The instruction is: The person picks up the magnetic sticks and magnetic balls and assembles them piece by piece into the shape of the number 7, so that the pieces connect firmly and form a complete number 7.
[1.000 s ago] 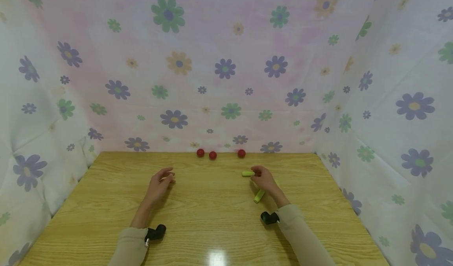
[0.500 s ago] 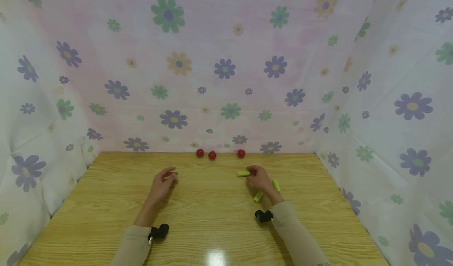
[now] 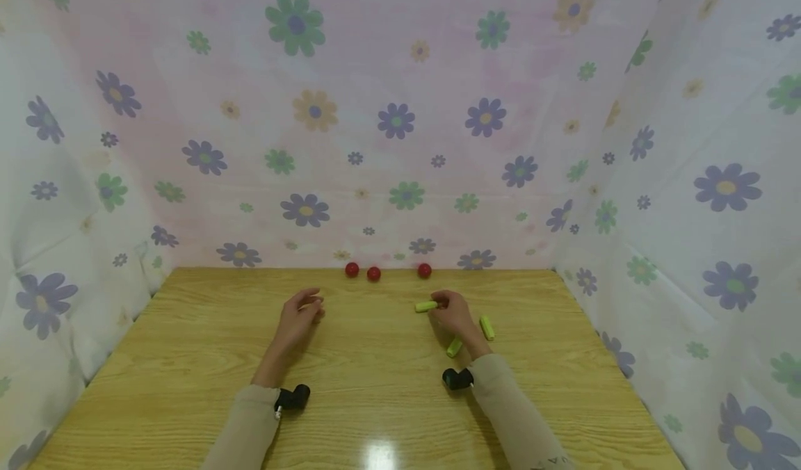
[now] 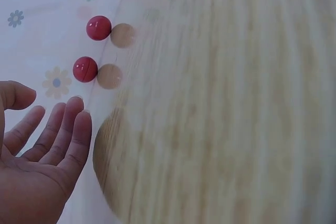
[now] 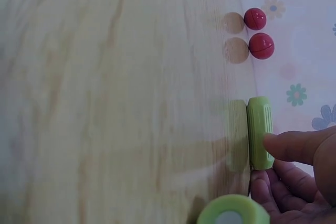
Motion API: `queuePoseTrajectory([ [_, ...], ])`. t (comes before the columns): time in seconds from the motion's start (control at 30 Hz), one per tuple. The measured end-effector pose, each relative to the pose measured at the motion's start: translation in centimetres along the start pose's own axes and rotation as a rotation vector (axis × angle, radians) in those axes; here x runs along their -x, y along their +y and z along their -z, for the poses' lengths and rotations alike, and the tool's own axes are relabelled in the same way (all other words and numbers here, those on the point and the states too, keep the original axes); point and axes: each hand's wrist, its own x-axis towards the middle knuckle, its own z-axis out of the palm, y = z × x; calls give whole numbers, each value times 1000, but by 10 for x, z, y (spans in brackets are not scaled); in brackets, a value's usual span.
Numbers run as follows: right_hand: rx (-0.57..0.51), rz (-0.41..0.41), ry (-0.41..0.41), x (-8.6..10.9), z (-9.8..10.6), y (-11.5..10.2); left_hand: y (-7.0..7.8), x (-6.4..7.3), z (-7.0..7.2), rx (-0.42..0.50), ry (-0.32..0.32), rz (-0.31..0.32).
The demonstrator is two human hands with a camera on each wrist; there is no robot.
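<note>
Head view: dim, fairly even light; white glare patch on the near part of the glossy wood-grain worktop (image 3: pixel 375 366), faint soft shadows elsewhere on it; wide-angle stretch toward the margins. Wrist views: hazy, grain smeared; reflections beside the ribbed light-green stick (image 5: pixel 259 127) and small shiny red balls (image 4: pixel 98 28), the latter with pinpoint highlights.

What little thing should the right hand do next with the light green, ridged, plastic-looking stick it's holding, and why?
Maybe move the light green, ridged, plastic-looking stick a little toward the left hand: the right hand has one end in its grip, and the left hand holds nothing.
</note>
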Motion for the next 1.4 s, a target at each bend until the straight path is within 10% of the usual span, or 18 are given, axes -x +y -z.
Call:
queuePoseTrajectory([
  [1.4,-17,76,-71,3,-17,-15,-6,-33,-20,18,18,-37],
])
